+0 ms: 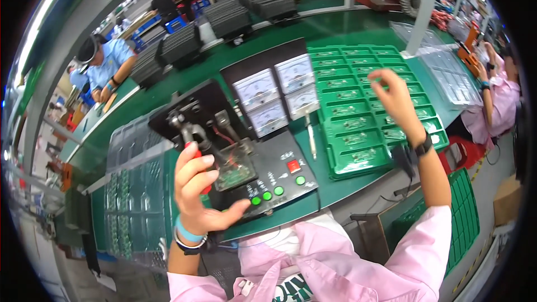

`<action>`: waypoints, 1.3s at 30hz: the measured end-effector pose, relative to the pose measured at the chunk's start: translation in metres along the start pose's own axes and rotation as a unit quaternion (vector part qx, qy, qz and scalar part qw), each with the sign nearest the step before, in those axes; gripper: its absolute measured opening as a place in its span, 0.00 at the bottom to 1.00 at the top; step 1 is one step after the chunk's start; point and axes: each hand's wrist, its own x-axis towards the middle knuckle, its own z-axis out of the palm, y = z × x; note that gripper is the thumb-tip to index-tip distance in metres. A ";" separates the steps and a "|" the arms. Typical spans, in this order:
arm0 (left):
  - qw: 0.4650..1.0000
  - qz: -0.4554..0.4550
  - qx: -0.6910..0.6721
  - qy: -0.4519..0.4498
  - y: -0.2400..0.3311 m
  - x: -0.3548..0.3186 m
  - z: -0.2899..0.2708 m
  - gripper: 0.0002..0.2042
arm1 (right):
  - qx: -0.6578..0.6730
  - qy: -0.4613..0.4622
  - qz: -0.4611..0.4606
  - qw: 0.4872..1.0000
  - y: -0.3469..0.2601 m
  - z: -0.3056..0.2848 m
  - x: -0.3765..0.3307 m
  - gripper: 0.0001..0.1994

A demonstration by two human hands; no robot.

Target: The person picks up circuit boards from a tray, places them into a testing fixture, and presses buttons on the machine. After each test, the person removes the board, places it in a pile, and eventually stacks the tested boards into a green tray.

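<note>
My left hand [196,193] is wrapped round the red handle [197,153] of a toggle clamp on a black test fixture. Its thumb reaches out to a green push button [255,201] on the fixture's panel [291,170]. Under the clamp lies a small circuit board [235,174], partly hidden by wires and the clamp. Over a green compartment tray [358,171] hangs my right hand [393,96], fingers curved and a little apart, with nothing visible in them. Small circuit boards [351,123] lie in the tray's compartments.
Four dial meters [262,89] stand behind the fixture. A white pen-shaped tool [311,137] lies beside the tray. Clear plastic trays [134,190] sit at left, others [447,72] at far right. Black tray stacks [226,17] line the back. Co-workers sit at left and right.
</note>
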 end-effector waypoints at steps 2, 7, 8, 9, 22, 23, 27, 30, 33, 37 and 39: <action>1.000 -0.024 0.001 0.001 0.004 -0.017 -0.003 0.38 | -0.035 -0.044 -0.121 0.991 -0.043 0.023 -0.041 0.14; 0.990 -0.127 0.021 -0.056 0.011 -0.070 -0.009 0.34 | -0.021 -0.190 -0.370 0.909 -0.120 0.090 -0.117 0.25; 0.990 -0.129 0.025 -0.055 0.010 -0.078 -0.009 0.34 | -0.019 -0.191 -0.373 0.908 -0.133 0.098 -0.130 0.25; 0.981 -0.172 0.029 -0.085 0.009 -0.086 -0.010 0.32 | -0.052 -0.164 -0.375 0.911 -0.146 0.105 -0.141 0.24; 0.960 -0.258 -0.008 -0.111 -0.008 -0.102 -0.019 0.36 | -0.074 -0.090 -0.344 0.932 -0.138 0.141 -0.175 0.25; 0.965 -0.243 -0.018 -0.093 -0.011 -0.098 -0.019 0.39 | -0.074 -0.091 -0.345 0.931 -0.137 0.142 -0.174 0.25; 0.942 -0.208 0.073 -0.251 -0.015 -0.063 -0.024 0.44 | -0.064 -0.091 -0.336 0.935 -0.140 0.139 -0.174 0.24; 0.936 -0.230 0.059 -0.260 -0.015 -0.062 -0.026 0.44 | -0.036 -0.104 -0.338 0.935 -0.146 0.133 -0.165 0.20; 0.933 -0.245 0.035 -0.261 -0.013 -0.064 -0.025 0.44 | -0.021 -0.181 -0.327 0.927 -0.149 0.128 -0.153 0.21; 0.934 -0.259 0.017 -0.244 -0.010 -0.070 -0.027 0.45 | -0.016 -0.276 -0.258 0.926 -0.184 0.123 -0.105 0.24; 0.944 -0.247 0.027 -0.216 -0.007 -0.073 -0.026 0.45 | 0.091 -0.069 -0.296 0.948 -0.221 0.121 -0.070 0.27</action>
